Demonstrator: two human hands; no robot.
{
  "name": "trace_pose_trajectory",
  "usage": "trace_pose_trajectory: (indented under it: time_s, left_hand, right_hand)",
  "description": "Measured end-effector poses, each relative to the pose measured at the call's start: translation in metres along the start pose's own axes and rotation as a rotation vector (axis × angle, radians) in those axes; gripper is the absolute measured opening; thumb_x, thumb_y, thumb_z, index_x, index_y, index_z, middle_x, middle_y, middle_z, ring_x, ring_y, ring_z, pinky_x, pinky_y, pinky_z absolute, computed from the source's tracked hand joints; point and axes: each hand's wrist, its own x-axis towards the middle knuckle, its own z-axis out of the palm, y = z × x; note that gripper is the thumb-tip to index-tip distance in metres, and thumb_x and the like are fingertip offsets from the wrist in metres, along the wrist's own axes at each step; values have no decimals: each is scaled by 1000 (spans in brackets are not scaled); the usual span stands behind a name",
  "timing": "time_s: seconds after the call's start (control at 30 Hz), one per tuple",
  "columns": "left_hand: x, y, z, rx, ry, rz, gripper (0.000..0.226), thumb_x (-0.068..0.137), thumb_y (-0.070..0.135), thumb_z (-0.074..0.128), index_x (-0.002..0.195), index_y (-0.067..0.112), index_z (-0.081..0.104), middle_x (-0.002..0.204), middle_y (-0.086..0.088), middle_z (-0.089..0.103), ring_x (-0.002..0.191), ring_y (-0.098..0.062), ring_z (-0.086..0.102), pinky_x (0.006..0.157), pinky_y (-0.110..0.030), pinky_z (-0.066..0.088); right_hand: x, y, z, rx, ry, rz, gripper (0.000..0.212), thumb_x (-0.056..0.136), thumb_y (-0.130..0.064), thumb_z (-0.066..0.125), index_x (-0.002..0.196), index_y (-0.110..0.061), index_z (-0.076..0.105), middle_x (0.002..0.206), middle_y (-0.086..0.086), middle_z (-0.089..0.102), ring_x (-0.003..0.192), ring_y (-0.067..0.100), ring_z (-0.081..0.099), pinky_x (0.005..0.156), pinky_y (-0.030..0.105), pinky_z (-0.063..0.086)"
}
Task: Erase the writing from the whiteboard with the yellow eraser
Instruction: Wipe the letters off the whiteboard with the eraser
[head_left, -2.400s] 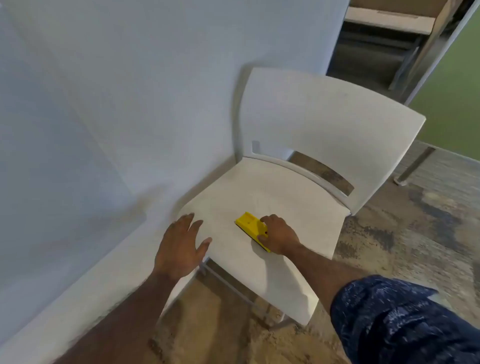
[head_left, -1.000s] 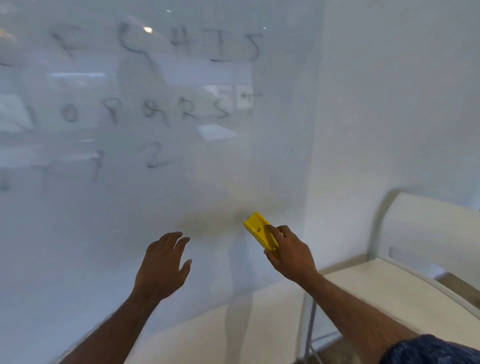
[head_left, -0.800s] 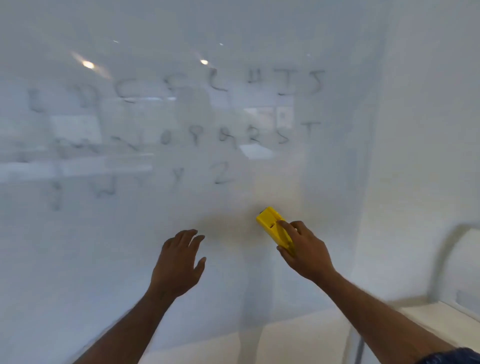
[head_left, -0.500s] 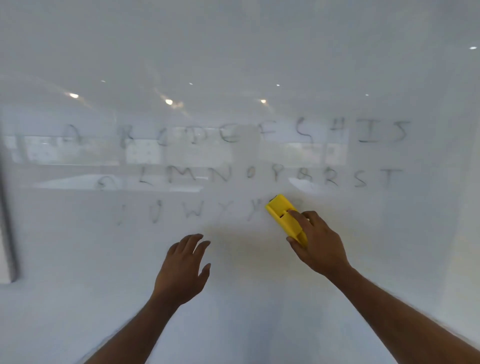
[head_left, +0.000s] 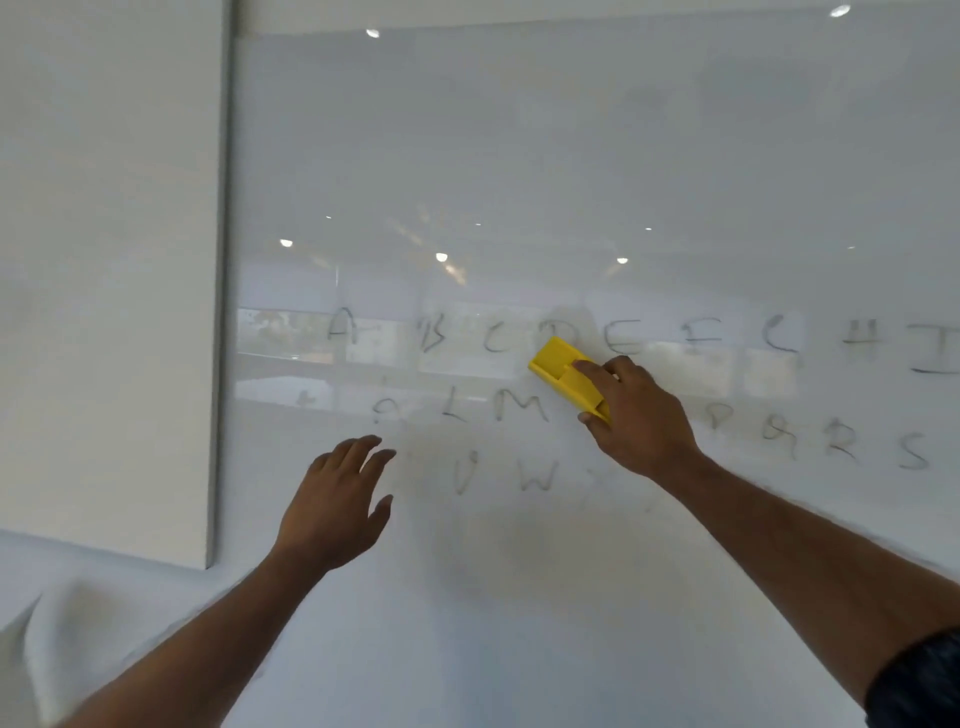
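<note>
Right hand (head_left: 631, 415) grip closed on yellow eraser (head_left: 566, 375), between letter rows | left hand (head_left: 337, 499) spread, empty | whiteboard (head_left: 519, 156) left edge near; blank above.

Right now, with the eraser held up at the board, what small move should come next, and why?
Probably press the yellow eraser flat and sweep it sideways along the top row. The right hand holds it tilted between the D and E, all three rows of letters on the whiteboard look unerased, and the left hand is open and empty.
</note>
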Motion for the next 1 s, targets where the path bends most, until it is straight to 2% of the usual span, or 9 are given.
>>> trace_pose_trajectory:
  time_s: [0.1, 0.23, 0.37, 0.43, 0.5, 0.57, 0.7, 0.9, 1.0]
  left_hand:
    - [6, -37, -16, 5, 17, -66, 55, 83, 26, 77, 134, 8, 62, 140, -16, 60, 129, -39, 57, 99, -53, 49]
    - [7, -74, -28, -43, 50, -149, 57, 84, 24, 77, 135, 8, 60, 142, -15, 58, 131, -39, 55, 101, -54, 47]
    - [-1, -102, -22, -23, 44, -136, 55, 82, 25, 77, 132, 9, 63, 137, -15, 62, 126, -39, 59, 95, -53, 52]
    - [-5, -113, -16, 27, 76, -95, 50, 83, 33, 66, 128, 10, 65, 132, -13, 65, 120, -38, 64, 90, -52, 55]
    - [-7, -120, -12, 64, 68, -67, 56, 83, 42, 50, 126, 11, 67, 129, -12, 66, 116, -36, 67, 86, -50, 57]
    - [-6, -121, -9, 66, 62, -86, 59, 83, 44, 45, 126, 10, 67, 130, -13, 66, 116, -38, 67, 86, -51, 57]
    - [2, -107, -1, -1, 48, -168, 58, 80, 36, 59, 131, 9, 65, 137, -14, 63, 125, -39, 60, 94, -54, 52]
    - [9, -85, 16, -12, 34, -189, 60, 82, 37, 57, 136, 10, 61, 142, -13, 59, 131, -37, 56, 101, -51, 49]
    - [5, -76, 22, -23, 33, -227, 59, 85, 36, 59, 139, 11, 58, 146, -12, 56, 135, -36, 52, 105, -49, 45]
  right_hand:
    - [32, -25, 4, -37, -8, -30, 64, 85, -35, 67, 142, -28, 39, 121, 8, 48, 109, 30, 50, 70, 42, 53]
    - [65, -49, 18, -111, -22, -70, 64, 83, -34, 68, 141, -25, 41, 120, 12, 50, 108, 33, 49, 81, 43, 48]
    - [80, -63, 38, -124, -15, -51, 66, 82, -27, 70, 142, -24, 42, 120, 13, 49, 107, 34, 48, 77, 43, 48]
    - [82, -63, 48, -66, 50, -32, 66, 81, -20, 71, 141, -22, 45, 119, 15, 50, 105, 35, 49, 78, 45, 50]
    - [79, -62, 58, -11, 116, -33, 65, 79, -15, 73, 139, -19, 49, 117, 16, 54, 100, 37, 50, 79, 46, 51]
    - [71, -62, 70, -6, 125, -91, 65, 77, -14, 76, 137, -18, 52, 114, 16, 56, 94, 36, 52, 78, 46, 52]
    - [73, -51, 75, -83, 93, -285, 66, 74, -13, 77, 136, -20, 54, 111, 15, 58, 88, 35, 53, 74, 45, 52]
    - [110, -33, 59, -18, 304, -180, 66, 71, -11, 76, 134, -16, 55, 107, 18, 56, 85, 37, 50, 74, 43, 49]
    - [90, -38, 79, -66, 239, -313, 67, 71, -13, 76, 134, -18, 54, 108, 16, 56, 84, 35, 50, 72, 43, 50]
